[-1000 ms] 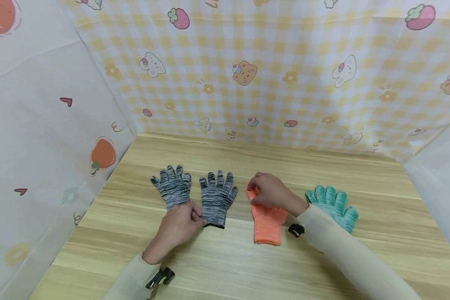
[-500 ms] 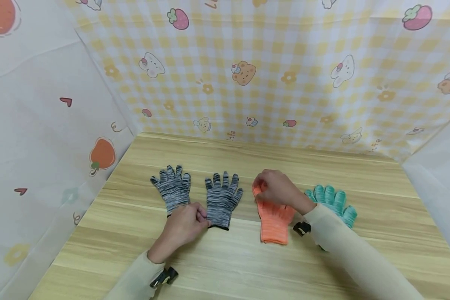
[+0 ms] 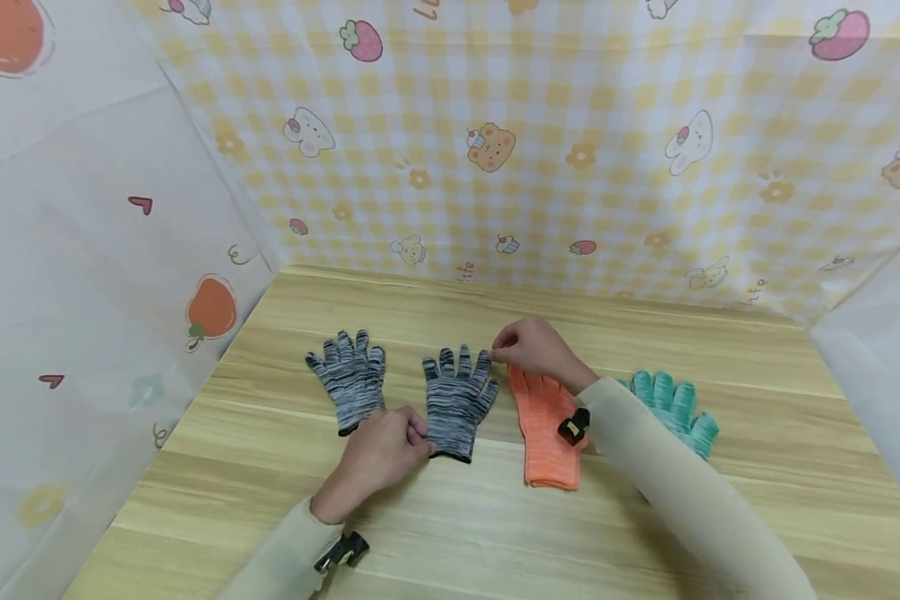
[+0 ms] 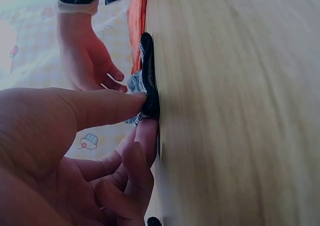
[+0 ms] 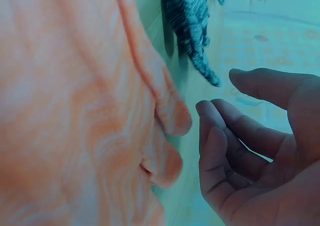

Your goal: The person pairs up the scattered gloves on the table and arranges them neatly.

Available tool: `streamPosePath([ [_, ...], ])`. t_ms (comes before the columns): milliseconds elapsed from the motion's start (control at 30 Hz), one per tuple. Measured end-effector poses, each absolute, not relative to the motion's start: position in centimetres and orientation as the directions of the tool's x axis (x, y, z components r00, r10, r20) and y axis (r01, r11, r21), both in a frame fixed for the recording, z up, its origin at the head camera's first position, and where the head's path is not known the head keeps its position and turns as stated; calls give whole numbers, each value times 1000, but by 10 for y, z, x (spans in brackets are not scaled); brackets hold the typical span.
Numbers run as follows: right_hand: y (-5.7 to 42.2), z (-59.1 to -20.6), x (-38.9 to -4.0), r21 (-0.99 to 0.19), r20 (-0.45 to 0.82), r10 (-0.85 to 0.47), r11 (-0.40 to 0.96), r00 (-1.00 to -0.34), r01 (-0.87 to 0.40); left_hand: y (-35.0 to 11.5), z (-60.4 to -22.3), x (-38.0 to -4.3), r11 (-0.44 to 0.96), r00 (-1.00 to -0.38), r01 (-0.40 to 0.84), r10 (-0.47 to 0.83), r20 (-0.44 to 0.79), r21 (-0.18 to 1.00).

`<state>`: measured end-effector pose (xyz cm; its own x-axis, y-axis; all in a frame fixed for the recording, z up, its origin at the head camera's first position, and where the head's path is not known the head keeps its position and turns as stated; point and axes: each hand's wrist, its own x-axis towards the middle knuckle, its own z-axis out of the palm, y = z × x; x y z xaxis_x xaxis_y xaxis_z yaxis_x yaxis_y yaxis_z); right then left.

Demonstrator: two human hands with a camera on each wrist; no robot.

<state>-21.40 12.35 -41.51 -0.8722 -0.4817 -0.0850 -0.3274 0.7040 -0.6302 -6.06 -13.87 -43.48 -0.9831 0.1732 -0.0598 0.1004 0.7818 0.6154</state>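
In the head view a black-and-grey knit glove lies flat, fingers pointing away. My left hand pinches the left corner of its black cuff between thumb and forefinger, as the left wrist view confirms. My right hand hovers over the fingertips of an orange glove, close to the grey glove's finger ends. A gap separates its thumb from the bent fingers in the right wrist view, and nothing is between them. A second black-and-grey glove lies to the left.
A green glove lies at the right, partly covered by my right sleeve. The wooden tabletop ends at a yellow checked cloth behind and a white printed sheet on the left.
The pinched grey glove has shifted right with my left hand, away from the other grey one. My right hand has left the orange glove, which moved slightly right, and is now farther back and left.
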Motion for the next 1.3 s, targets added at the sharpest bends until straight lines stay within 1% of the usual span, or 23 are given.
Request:
streamPosePath([
  [133, 121, -420, -222, -648, -129, -480, 703, -868, -293, -138, -434, -60, 783, -983, 116, 180, -44, 611],
  [267, 118, -423, -226, -635, -127, -480, 712, -868, -301, -137, -439, -62, 770, -981, 131, 193, -31, 624],
  [467, 116, -426, -229, -618, -112, -476, 721, -872, -314, -144, -485, -76, 783, -978, 177, 208, 18, 597],
  [533, 115, -426, -229, -615, -113, -473, 724, -874, -313, -144, -490, -78, 789, -981, 166, 195, 15, 591],
  [600, 115, -427, -230, -605, -111, -473, 730, -874, -318, -144, -487, -77, 789, -980, 165, 196, 12, 592],
  [833, 113, -424, -229, -587, -111, -467, 743, -877, -322, -138, -438, -63, 757, -975, 166, 221, -10, 632],
  [967, 112, -420, -229, -604, -102, -453, 736, -886, -307, -143, -431, -61, 754, -976, 147, 215, -29, 641],
  [1133, 108, -416, -227, -636, -75, -439, 712, -895, -296, -156, -425, -61, 754, -987, 112, 162, -18, 647],
  [1300, 98, -412, -223, -646, -42, -455, 692, -890, -323, -175, -420, -62, 749, -996, 36, 77, -34, 661],
])
